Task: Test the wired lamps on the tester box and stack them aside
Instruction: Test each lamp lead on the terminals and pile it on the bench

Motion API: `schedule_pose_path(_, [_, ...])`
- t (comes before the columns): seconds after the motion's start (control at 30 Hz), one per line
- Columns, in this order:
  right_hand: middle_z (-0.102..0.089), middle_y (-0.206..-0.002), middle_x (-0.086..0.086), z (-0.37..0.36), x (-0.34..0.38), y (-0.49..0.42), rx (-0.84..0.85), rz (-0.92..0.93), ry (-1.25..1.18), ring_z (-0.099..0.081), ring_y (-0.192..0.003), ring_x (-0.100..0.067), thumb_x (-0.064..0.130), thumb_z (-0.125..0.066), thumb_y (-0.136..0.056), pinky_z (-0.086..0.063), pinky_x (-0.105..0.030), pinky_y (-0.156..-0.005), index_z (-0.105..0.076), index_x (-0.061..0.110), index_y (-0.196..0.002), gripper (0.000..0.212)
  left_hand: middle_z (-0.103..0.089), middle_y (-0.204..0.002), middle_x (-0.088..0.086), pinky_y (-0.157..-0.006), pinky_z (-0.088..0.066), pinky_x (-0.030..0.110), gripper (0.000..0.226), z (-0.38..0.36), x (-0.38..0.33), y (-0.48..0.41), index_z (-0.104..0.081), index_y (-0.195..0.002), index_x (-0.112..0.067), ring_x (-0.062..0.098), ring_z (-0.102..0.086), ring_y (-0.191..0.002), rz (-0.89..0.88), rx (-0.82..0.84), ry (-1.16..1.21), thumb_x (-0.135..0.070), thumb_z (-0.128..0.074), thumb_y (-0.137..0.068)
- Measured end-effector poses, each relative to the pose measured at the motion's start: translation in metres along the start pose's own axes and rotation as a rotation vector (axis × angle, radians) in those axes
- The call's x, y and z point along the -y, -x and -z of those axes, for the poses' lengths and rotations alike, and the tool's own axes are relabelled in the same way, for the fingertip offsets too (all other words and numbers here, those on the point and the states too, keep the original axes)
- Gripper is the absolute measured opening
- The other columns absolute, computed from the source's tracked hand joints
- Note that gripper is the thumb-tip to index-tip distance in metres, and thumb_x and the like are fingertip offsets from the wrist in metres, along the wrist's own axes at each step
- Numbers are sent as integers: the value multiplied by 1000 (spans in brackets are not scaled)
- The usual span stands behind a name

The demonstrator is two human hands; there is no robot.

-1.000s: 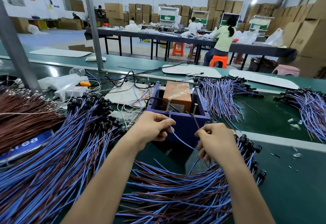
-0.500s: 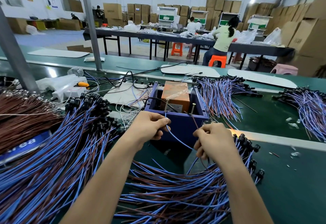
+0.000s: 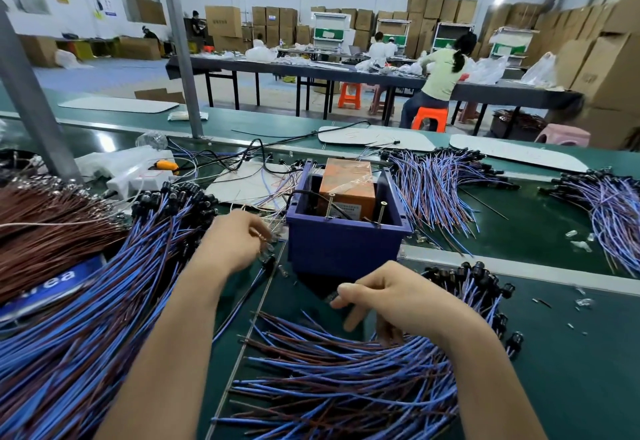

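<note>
Fingers (image 3: 353, 318) curled on both, can't tell any grip: right hand (image 3: 401, 297) on the near wired lamps (image 3: 346, 387), left hand (image 3: 235, 242) beside the purple box (image 3: 343, 249) with an orange block (image 3: 348, 185) and screws (image 3: 328, 206) inside.

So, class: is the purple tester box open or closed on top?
Open: the tester box has no lid; the orange unit inside shows.
</note>
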State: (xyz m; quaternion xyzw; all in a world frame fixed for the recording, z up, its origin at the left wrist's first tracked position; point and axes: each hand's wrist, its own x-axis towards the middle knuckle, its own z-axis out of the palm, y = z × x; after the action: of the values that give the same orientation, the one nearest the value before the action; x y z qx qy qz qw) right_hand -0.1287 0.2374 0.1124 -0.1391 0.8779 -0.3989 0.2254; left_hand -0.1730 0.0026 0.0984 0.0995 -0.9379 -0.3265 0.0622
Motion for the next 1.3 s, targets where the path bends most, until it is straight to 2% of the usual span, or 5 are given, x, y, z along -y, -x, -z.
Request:
schedule_pose_path(0.13, [-75, -83, 5, -2, 1, -1, -27, -7, -17, -57, -51, -17, 41, -49, -97, -44, -21, -45, -73, 24, -101, 30, -63, -119, 13, -95, -48, 31, 34, -23, 21, -5, -64, -116, -15, 28, -60, -109, 130, 219, -353, -11, -64, -82])
schedule_pose_path(0.27, [-75, -81, 5, 0, 0, -1, -57, -13, -76, -58, -47, -13, 40, -47, -98, -44, -19, -45, -73, 24, -98, 31, -61, -119, 16, -95, -49, 40, 30, -39, 21, -6, -60, -112, -9, 33, -59, -110, 158, 151, -357, -9, -57, -82])
schedule_pose_path(0.5, [-74, -80, -3, -1, 0, -4, -139, 44, -175, -57, -46, -14, 32, -48, -99, -44, -22, -46, -72, 19, -97, 28, -67, -57, -2, -58, -50, 23, 13, 3, -7, 3, -65, -67, -17, 6, -61, -47, 9, 22, 90, -10, -64, -78])
schedule_pose_path(1.17, [-74, -100, -1, 10, 11, 6, -283, 421, -785, -66, -66, -18, 23, -49, -92, -51, -22, -55, -70, 18, -108, 27, -69, -69, 4, -51, -53, 18, 14, 3, -77, 53, -53, -85, -8, 11, -65, -51, -272, 286, 802, 4, -58, -89])
schedule_pose_path(1.3, [-72, -106, -4, 16, 11, 2, -432, 423, -1097, -69, -96, -21, 23, -54, -86, -57, -36, -85, -67, 7, -110, 32, -70, -65, 2, -48, -50, 19, 11, -1, -71, 48, -56, -86, -9, 9, -57, -49, -287, 353, 734, 0, -56, -92])
